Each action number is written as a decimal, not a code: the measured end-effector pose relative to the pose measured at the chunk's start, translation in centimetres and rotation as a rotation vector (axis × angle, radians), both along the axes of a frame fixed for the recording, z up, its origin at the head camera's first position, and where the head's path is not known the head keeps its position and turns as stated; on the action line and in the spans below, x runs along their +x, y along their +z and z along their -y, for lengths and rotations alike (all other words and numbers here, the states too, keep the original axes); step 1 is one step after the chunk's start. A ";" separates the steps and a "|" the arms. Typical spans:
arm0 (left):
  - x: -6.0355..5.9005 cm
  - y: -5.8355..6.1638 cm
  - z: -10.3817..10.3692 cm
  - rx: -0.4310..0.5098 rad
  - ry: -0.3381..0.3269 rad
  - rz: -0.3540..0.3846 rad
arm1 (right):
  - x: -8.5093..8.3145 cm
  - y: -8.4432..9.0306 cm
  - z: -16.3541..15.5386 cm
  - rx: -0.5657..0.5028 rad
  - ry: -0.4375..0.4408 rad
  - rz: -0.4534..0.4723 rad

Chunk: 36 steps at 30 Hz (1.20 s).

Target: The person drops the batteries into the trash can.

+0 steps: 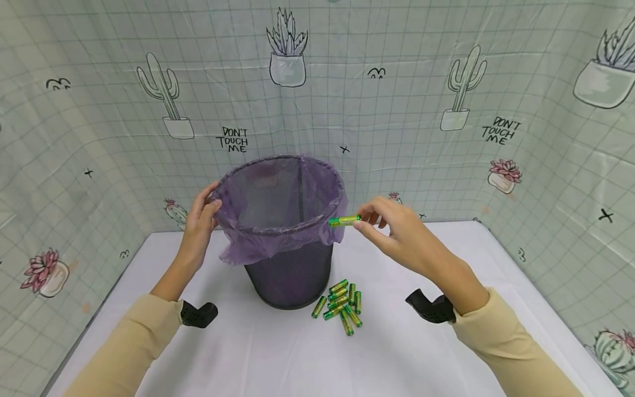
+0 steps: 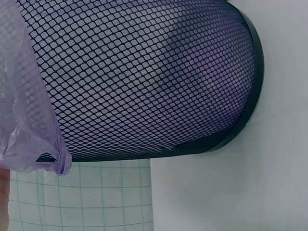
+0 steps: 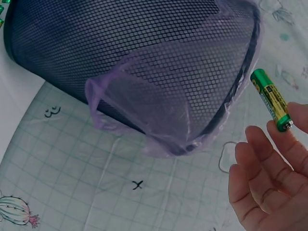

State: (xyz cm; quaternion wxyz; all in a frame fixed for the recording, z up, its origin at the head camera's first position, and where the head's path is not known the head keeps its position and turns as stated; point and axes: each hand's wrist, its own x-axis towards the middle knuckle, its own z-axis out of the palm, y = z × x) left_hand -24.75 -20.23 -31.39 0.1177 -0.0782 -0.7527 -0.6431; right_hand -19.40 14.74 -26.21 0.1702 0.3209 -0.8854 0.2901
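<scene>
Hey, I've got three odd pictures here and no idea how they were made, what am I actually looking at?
No machine here: a person wears three cameras. The wide picture comes from the head, looking down at both hands; the other two come from each wrist, so they look tilted.

On the white table stands a black mesh bin lined with a purple bag. A heap of green batteries lies at its foot.

The left hand holds the bin's rim and bag edge. The right hand pinches one green battery by its end, beside the rim; the right wrist view shows it close up. The left wrist view shows mostly the bin's side.
</scene>
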 end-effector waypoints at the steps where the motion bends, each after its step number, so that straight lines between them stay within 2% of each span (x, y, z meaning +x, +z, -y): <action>1: 0.0 0.0 0.0 -0.003 0.002 -0.002 | 0.0 0.2 0.1 -0.004 -0.001 0.000; 11: 0.0 -0.1 0.1 -0.021 0.017 0.001 | -0.8 1.0 1.8 -0.019 -0.009 0.026; 25: 0.1 0.0 0.0 -0.034 0.019 0.002 | -2.8 0.5 3.7 -0.030 -0.014 0.060; 36: 0.0 0.0 -0.1 -0.028 0.016 -0.011 | -3.5 0.1 4.2 -0.016 -0.025 0.074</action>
